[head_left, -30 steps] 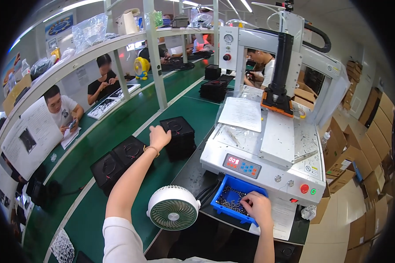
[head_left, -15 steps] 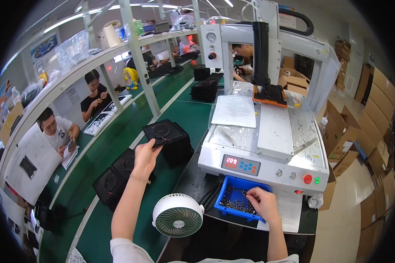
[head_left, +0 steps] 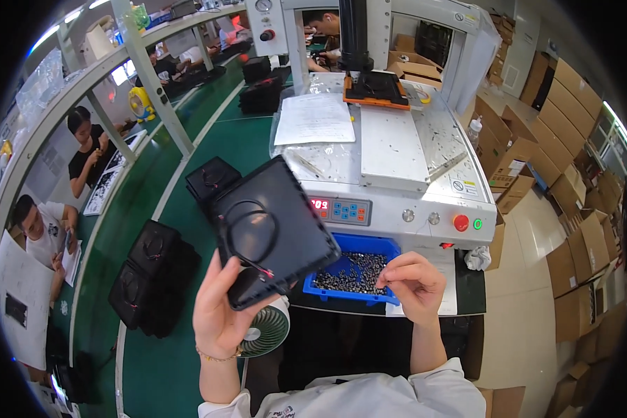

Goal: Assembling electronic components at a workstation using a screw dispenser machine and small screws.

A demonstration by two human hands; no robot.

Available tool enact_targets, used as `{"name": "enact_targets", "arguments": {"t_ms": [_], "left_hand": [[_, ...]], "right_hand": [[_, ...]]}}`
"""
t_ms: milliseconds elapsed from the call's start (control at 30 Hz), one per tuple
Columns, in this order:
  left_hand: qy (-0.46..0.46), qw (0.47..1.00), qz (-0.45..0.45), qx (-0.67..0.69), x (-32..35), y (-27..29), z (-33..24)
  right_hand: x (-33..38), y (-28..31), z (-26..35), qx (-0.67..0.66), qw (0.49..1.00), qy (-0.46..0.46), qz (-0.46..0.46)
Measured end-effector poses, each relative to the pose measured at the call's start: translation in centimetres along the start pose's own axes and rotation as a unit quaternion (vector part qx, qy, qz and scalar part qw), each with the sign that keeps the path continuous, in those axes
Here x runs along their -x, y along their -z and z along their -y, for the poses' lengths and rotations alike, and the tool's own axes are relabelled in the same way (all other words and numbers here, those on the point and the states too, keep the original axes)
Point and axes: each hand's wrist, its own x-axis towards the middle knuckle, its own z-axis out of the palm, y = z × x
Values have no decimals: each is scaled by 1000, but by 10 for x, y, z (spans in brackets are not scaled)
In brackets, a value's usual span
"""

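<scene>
My left hand [head_left: 219, 317] grips a black square plastic panel [head_left: 285, 223] by its near edge, tilted up in front of the machine. A black cable is coiled on the panel's face, with thin red wire ends near my thumb. My right hand [head_left: 419, 287] is closed in a pinch at the right edge of a blue bin [head_left: 325, 295]. Whatever sits between its fingertips is too small to make out. Many small shiny metal parts [head_left: 355, 273] lie in the bin. The held panel overlaps the bin's far left corner.
A white benchtop machine [head_left: 390, 196] stands ahead, with an orange-edged black fixture [head_left: 376, 104] and a paper sheet [head_left: 315, 120] on it. Stacked black panels [head_left: 153, 261] sit on the green bench at left. A white fan [head_left: 270, 333] is below my left hand. Cardboard boxes [head_left: 571, 251] stand at right.
My left hand has taken the panel off its stack and brought it right and nearer to me. My right hand has lifted out of the bin to its right edge. The view has shifted right.
</scene>
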Motion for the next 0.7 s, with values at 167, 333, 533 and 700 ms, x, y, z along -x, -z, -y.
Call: {"name": "enact_targets", "arguments": {"t_ms": [167,333,533,700], "left_hand": [[23,994,-99,38,-18,-7,33],[9,989,-99,-114,-13,-4,49],[-16,984,-75,-162,-10,14,64],[-26,988,-71,-137,-7,14,63]], "right_hand": [[8,-5,17,-15,998,-33,-48],[7,-9,35,70,997,-4,-11],[-4,-40,34,289,948,76,108],[-6,-52,17,329,925,73,174]]}}
